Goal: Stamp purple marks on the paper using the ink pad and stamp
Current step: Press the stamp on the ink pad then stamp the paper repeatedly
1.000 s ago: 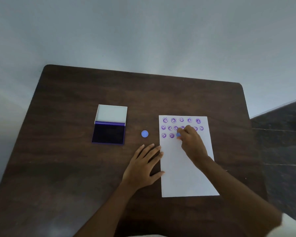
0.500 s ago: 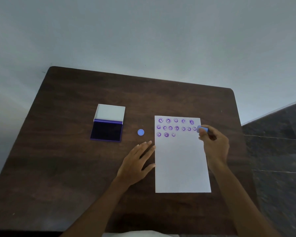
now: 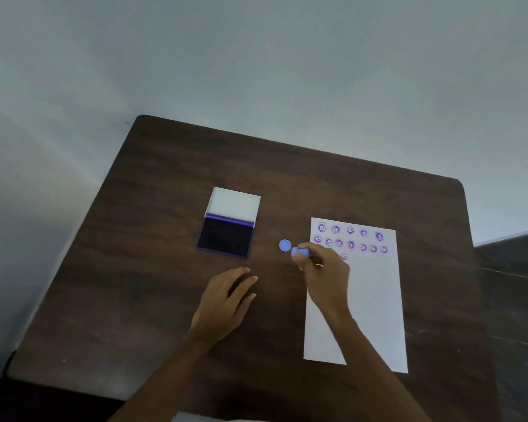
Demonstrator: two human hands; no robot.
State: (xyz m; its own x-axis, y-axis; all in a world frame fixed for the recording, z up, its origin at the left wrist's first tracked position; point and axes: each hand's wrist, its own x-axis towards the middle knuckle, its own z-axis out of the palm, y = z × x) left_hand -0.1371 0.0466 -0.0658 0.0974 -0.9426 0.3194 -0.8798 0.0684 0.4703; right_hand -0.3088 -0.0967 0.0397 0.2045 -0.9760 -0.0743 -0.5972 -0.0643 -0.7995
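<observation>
A white sheet of paper point(image 3: 369, 300) lies on the right of the dark wooden table point(image 3: 134, 284), with several purple round marks in rows along its top. My right hand point(image 3: 325, 278) is shut on a small blue stamp point(image 3: 301, 253), held just left of the paper's upper left corner. A blue round cap point(image 3: 285, 245) lies on the table right beside the stamp. The open ink pad point(image 3: 226, 237) with its white lid raised sits to the left. My left hand point(image 3: 226, 296) rests flat on the table, fingers apart, below the ink pad.
The table's far edge meets a pale wall. A dark floor point(image 3: 518, 300) shows past the table's right edge.
My right hand has carried the stamp leftward from the paper's right edge to just past its left edge, near the blue cap. My left hand has slid left off the paper's edge.
</observation>
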